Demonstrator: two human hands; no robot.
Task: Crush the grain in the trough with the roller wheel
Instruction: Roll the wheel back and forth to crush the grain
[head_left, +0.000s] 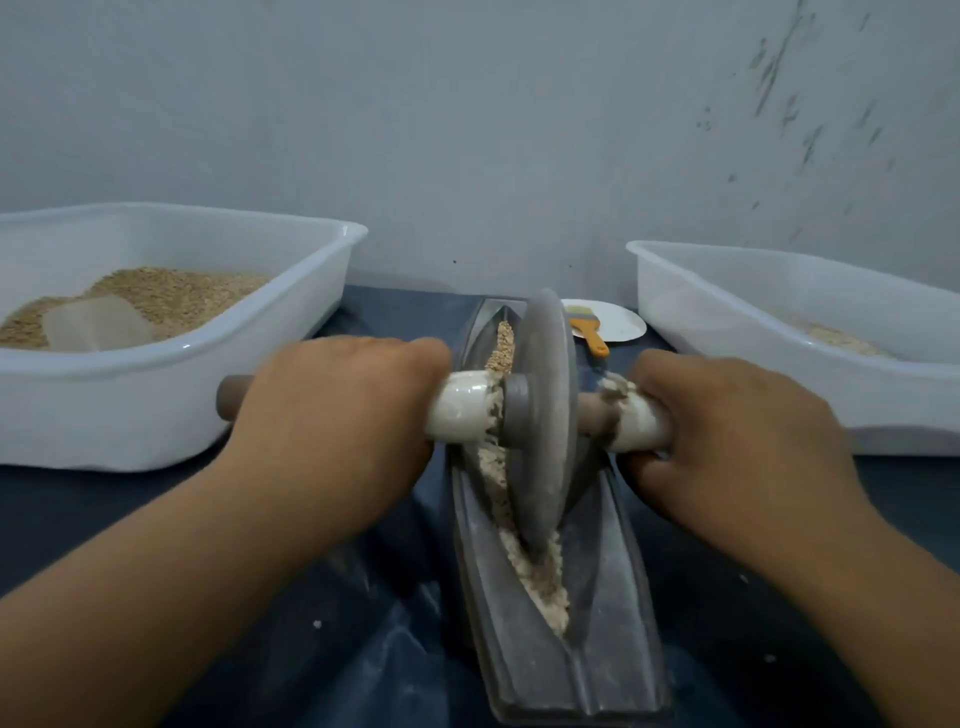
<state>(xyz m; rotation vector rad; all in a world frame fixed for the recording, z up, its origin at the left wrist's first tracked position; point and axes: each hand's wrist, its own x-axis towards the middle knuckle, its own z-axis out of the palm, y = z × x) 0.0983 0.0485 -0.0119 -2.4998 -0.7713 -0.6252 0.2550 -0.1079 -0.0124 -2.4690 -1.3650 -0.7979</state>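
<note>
Roller wheel (543, 415): upright in trough (558, 613), mid-length | Left hand (332, 415): fingers curled round axle handle (462, 410), left of trough | Right hand (727, 436): gripping handle's right end | Grain (540, 582): along trough groove, whole behind wheel, crushed before it | Bins (171, 358): flanking trough

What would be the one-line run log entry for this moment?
step: crushing | left hand: grips axle | right hand: grips axle | wheel: upright in trough | grain: partly crushed
</note>
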